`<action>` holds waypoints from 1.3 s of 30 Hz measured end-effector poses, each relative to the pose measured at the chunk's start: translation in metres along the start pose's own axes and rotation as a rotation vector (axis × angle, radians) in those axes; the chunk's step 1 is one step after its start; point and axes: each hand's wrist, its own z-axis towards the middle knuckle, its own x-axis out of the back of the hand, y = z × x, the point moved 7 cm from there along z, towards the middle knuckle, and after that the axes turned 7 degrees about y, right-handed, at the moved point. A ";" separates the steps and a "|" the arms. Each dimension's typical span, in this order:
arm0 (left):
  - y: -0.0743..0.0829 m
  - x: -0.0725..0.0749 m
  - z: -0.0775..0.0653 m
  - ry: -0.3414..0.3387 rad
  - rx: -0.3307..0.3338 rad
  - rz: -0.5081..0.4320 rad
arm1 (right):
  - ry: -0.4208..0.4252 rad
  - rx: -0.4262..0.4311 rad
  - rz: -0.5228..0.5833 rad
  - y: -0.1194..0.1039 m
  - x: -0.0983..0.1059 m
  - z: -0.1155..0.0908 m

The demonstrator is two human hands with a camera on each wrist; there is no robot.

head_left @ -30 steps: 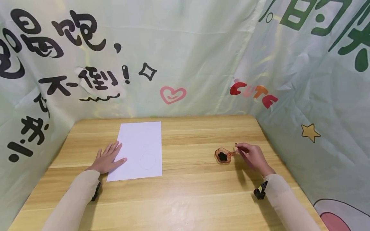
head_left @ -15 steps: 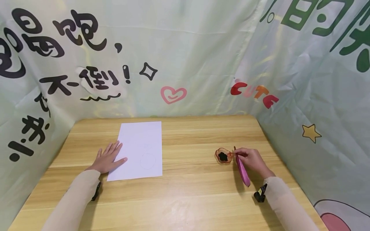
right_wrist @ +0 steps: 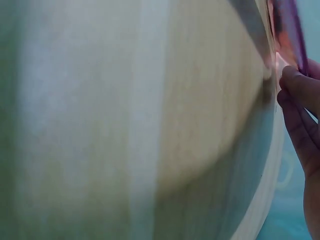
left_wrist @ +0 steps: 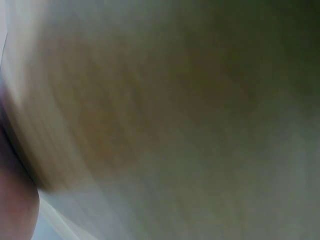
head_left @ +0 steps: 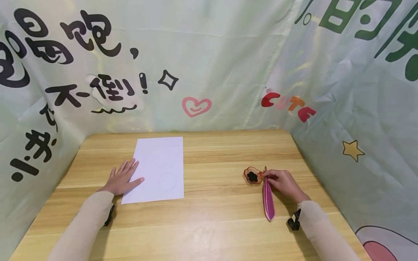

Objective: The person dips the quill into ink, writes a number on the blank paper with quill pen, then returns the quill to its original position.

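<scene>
My left hand (head_left: 120, 180) lies with fingers spread across the left edge of a white sheet of paper (head_left: 156, 156). A faint circle is drawn on the lower right part of the sheet. At the right, my right hand (head_left: 285, 183) pinches a magenta tool (head_left: 268, 203) near its thin, dark-tipped upper end; its broad, leaf-like body points toward me. Just left of those fingertips sits an amber, flower-shaped dish (head_left: 247, 170) with something black in its middle. The right wrist view shows thumb and fingers (right_wrist: 297, 92) together at the purple tool (right_wrist: 295, 30).
Both things and hands are on a light wooden table (head_left: 209, 224). A printed cloth (head_left: 228, 65) with lettering and drawings hangs behind the table and along both sides. The left wrist view is mostly blurred wood.
The magenta tool has swung from under my right hand until its broad end points toward me. My right hand has lowered slightly. The left hand and paper stay put.
</scene>
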 end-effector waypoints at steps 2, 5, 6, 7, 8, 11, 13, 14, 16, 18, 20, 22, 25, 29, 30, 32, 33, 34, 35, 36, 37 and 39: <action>0.000 0.000 0.000 -0.003 -0.001 0.004 | -0.003 -0.001 -0.002 0.000 0.001 0.000; 0.001 0.000 0.000 0.003 -0.004 0.000 | -0.022 -0.010 0.004 0.001 0.001 0.000; 0.001 0.000 0.000 0.008 -0.004 -0.003 | -0.029 -0.020 0.015 0.002 0.001 0.000; 0.001 0.001 0.000 0.013 -0.007 -0.007 | -0.038 -0.030 0.023 0.002 0.001 0.000; 0.001 0.001 0.000 0.016 -0.008 -0.010 | -0.047 -0.042 0.028 0.003 0.001 0.000; 0.001 0.002 0.000 0.021 -0.008 -0.015 | -0.056 -0.074 0.042 0.004 0.001 0.000; 0.000 0.001 0.000 0.014 -0.006 -0.011 | -0.051 -0.084 0.036 0.004 0.002 0.001; 0.000 0.001 0.000 0.008 -0.003 -0.010 | -0.047 -0.087 0.036 0.003 0.002 0.001; -0.001 0.000 0.001 -0.001 0.002 -0.004 | -0.034 -0.095 0.036 0.003 0.002 0.001; -0.001 0.000 0.002 -0.007 0.002 -0.002 | -0.023 -0.116 0.050 0.004 0.001 0.000; -0.001 0.000 0.002 -0.003 0.001 -0.003 | -0.013 -0.141 0.076 0.005 0.001 -0.001; -0.001 0.000 0.003 0.001 -0.001 -0.003 | -0.002 -0.168 0.103 0.006 0.000 -0.003; 0.000 0.000 0.003 0.002 -0.002 -0.004 | 0.008 -0.191 0.129 0.007 -0.001 -0.004; 0.000 0.000 0.002 -0.011 -0.004 -0.003 | 0.003 -0.223 0.145 0.009 -0.002 -0.005; 0.000 0.000 0.002 -0.013 -0.004 -0.003 | 0.001 -0.233 0.148 0.010 -0.003 -0.005; -0.001 0.000 0.002 -0.016 -0.003 -0.003 | 0.001 -0.248 0.153 0.011 -0.003 -0.005; 0.000 0.001 0.002 -0.012 -0.003 -0.004 | 0.003 -0.253 0.156 0.012 -0.003 -0.005; 0.000 0.001 0.002 -0.010 -0.003 -0.003 | 0.005 -0.257 0.157 0.013 -0.003 -0.005; 0.000 0.001 0.002 -0.009 -0.003 -0.002 | 0.007 -0.259 0.158 0.013 -0.003 -0.006; 0.001 0.001 0.002 -0.006 -0.004 -0.003 | 0.006 -0.260 0.158 0.012 -0.003 -0.005; 0.001 0.002 0.001 -0.001 -0.004 -0.006 | 0.007 -0.258 0.155 0.012 -0.003 -0.005; 0.002 0.003 -0.001 0.007 -0.007 -0.012 | 0.010 -0.256 0.144 0.011 -0.003 -0.004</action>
